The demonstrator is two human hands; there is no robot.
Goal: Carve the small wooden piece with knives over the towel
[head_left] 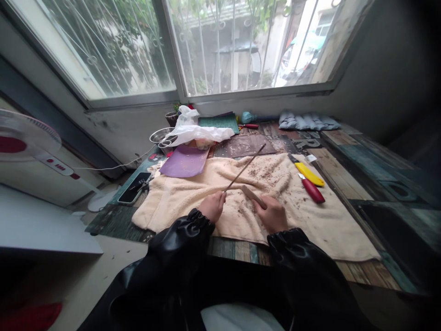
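Note:
My left hand is closed round the lower end of a thin dark stick, which slants up and to the right over a beige towel. In my right hand is a flat brown wooden piece, its narrow end pointing at the stick but apart from it. Whether that piece has a blade I cannot tell. Brown shavings lie scattered on the towel beyond both hands. To the right rest a red-handled knife and a yellow-handled tool.
A purple sheet, a white plastic bag and a metal bowl are at the back left. A phone lies at the left edge. Grey padded packets sit at the back right. A fan stands left.

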